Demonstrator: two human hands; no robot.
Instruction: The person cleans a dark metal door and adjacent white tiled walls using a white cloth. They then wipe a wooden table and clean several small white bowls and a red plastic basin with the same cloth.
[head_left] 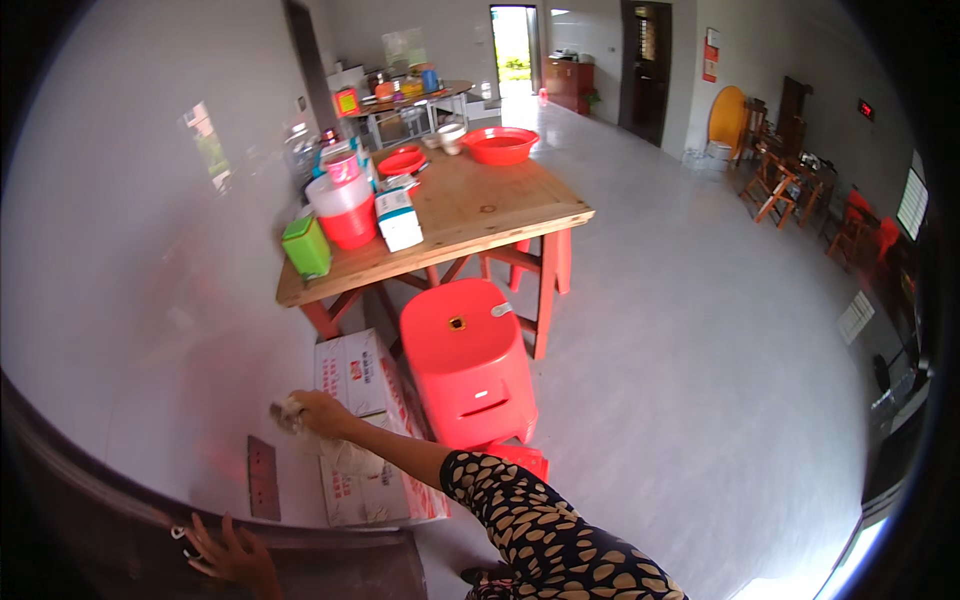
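Right hand: a pale, crumpled cloth (290, 412) is being clenched in the right hand (318, 411) and pressed against the white wall (130, 300), the patterned sleeve (540, 530) reaching across from the lower right, seemingly so the cloth can be rubbed over the surface.
Left hand: the left hand (235, 555) is being laid flat, fingers spread and holding nothing, on a dark ledge (120, 540) at the bottom edge, apparently for support while leaning.
Near the cloth: a grey wall socket (263, 478) is being shown just below it, and a white cardboard box (365, 440) is standing on the floor against the wall, just beside the hand.
Further off: a red plastic stool (468, 360) is being kept beside the box, in front of a wooden table (480, 215) carrying a red basin (500, 145), a green box (306, 247) and a red tub (347, 212).
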